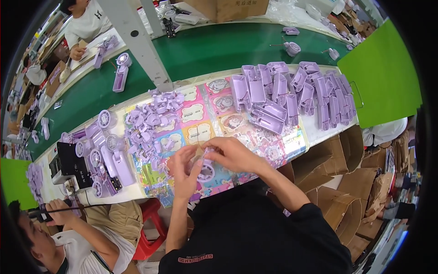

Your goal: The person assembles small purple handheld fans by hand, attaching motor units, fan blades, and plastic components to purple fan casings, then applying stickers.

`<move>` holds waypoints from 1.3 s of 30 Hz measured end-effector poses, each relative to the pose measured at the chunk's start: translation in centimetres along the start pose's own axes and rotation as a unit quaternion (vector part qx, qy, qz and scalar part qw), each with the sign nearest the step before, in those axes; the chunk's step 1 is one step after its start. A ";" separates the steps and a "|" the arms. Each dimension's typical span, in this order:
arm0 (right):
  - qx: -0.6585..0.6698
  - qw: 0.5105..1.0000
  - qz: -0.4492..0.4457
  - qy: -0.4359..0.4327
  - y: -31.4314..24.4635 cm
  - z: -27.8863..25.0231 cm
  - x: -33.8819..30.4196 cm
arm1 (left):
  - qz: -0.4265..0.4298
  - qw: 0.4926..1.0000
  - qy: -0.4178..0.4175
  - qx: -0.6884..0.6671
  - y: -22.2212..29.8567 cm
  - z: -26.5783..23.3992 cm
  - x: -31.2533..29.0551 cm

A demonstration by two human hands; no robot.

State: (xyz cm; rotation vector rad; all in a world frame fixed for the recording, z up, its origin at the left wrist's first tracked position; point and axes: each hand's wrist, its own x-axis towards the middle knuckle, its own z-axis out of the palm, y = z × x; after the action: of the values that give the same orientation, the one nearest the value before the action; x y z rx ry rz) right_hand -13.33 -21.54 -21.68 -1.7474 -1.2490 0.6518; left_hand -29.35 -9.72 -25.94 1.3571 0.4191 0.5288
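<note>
Both my hands come together over the patterned mat [196, 114]. Between them is a light purple round fan housing [206, 173] with a ring-shaped rim and an open middle. My left hand [185, 171] grips its left side, thumb and fingers curled around it. From the right, my right hand [232, 154] bends over its top, fingertips closed on the upper part. A small tan piece [199, 153] shows between the fingers, partly hidden. Just beyond my left hand lies a loose heap of small light purple plastic parts [153, 114].
Purple casing shells [269, 116] are piled at the right. Assembled purple fans [116, 164] and a black box [73, 164] stand at the left. Behind runs a green conveyor belt [196, 50] carrying parts, with a metal post [141, 45]. Cardboard boxes [337, 205] sit at lower right. A co-worker [86, 242] sits at lower left.
</note>
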 end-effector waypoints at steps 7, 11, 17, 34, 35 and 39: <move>0.183 0.973 0.136 0.034 0.1 0.9 -2.5 | -0.042 0.996 -0.021 0.074 -1.3 0.2 0.4; 0.241 0.957 0.143 0.076 1.4 1.4 -4.7 | -0.041 0.998 -0.020 0.040 -0.6 2.2 0.3; 0.255 0.945 0.165 0.125 1.0 -0.1 -6.9 | -0.066 0.997 0.003 -0.050 -0.5 5.7 0.5; -0.207 0.923 0.055 0.320 1.2 -3.4 -5.9 | 0.369 0.687 -0.315 0.540 4.8 10.6 20.0; -0.234 0.918 0.057 0.316 0.8 -2.7 -6.3 | 0.377 0.666 -0.312 0.563 4.3 10.4 20.5; -0.290 0.910 0.095 0.280 -1.6 -0.3 -8.0 | 0.383 0.657 -0.330 0.559 4.7 10.7 20.6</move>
State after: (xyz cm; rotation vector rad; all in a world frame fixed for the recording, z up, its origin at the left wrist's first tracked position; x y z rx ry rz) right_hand -16.70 -28.88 -20.62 -2.3423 -0.9107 -0.1654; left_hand -6.97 -5.74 -19.12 2.8391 -0.6373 0.3735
